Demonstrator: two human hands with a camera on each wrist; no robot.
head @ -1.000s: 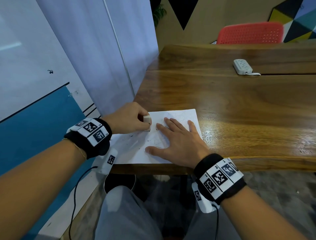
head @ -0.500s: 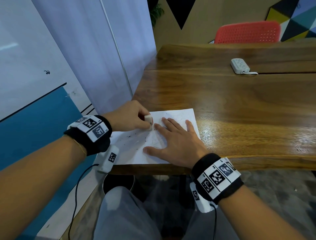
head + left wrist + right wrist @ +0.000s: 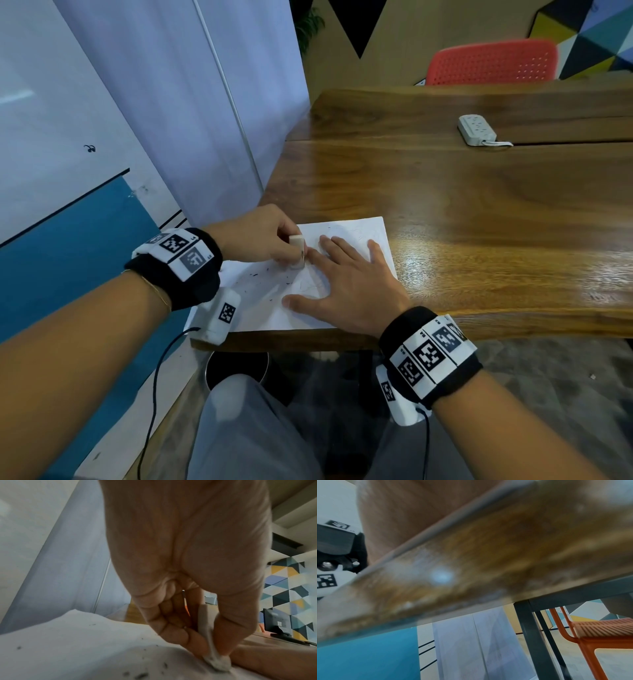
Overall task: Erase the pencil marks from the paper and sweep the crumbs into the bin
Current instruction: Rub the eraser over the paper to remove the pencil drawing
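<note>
On the paper [image 3: 346, 236] near the table [image 3: 479, 212] edge, left hand [image 3: 257, 236] pinches eraser [image 3: 297, 250] tip-down among crumbs [image 3: 255, 274]; right hand [image 3: 352, 287] lies flat, fingers spread, holding nothing

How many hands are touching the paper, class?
2. The left hand pinches the eraser against the paper near its left side; the right hand lies flat on its middle.

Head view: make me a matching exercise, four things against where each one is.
Things:
1. eraser
2. right hand
3. power strip
4. bin

Places:
A. far side of the table
B. pinched in the left hand
C. on the floor under the table edge
D. flat on the paper

Pairs: 1-B, 2-D, 3-A, 4-C
</note>
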